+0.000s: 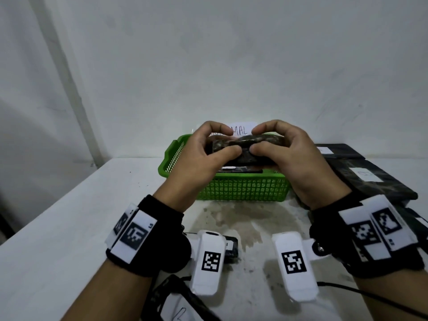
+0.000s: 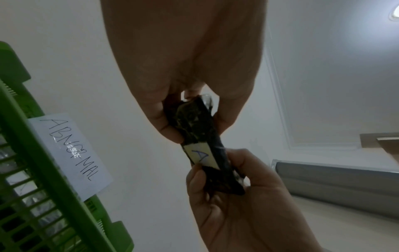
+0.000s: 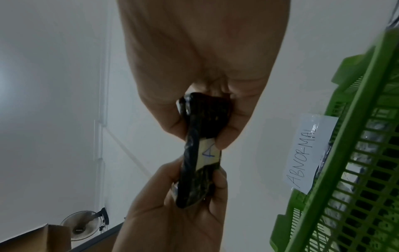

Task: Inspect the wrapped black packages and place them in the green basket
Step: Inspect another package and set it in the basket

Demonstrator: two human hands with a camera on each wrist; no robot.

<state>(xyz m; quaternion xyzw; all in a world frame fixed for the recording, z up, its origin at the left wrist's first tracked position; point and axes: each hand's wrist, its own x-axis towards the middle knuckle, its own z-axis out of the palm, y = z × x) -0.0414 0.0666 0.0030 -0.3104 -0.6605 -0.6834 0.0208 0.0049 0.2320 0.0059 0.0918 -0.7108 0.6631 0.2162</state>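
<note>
Both hands, left hand [image 1: 203, 154] & right hand [image 1: 289, 154], pinch one black package [image 1: 245, 147] over the green basket [image 1: 243, 188] (inspection underway). Prob. one pkg already inside; several wait on the tabletop [image 1: 69, 216].

— What was hidden in the head view?
— The hands [image 1: 243, 154] covered most of the black package [image 1: 245, 144], and the paper sign [image 1: 242, 129] behind them showed only "MAL".
— And inside the green basket [image 1: 243, 188]?
— One dark package [image 1: 240, 169] peeked out; its label was unreadable. The stacked packages [image 1: 375, 179] at right ran off the edge.
</note>
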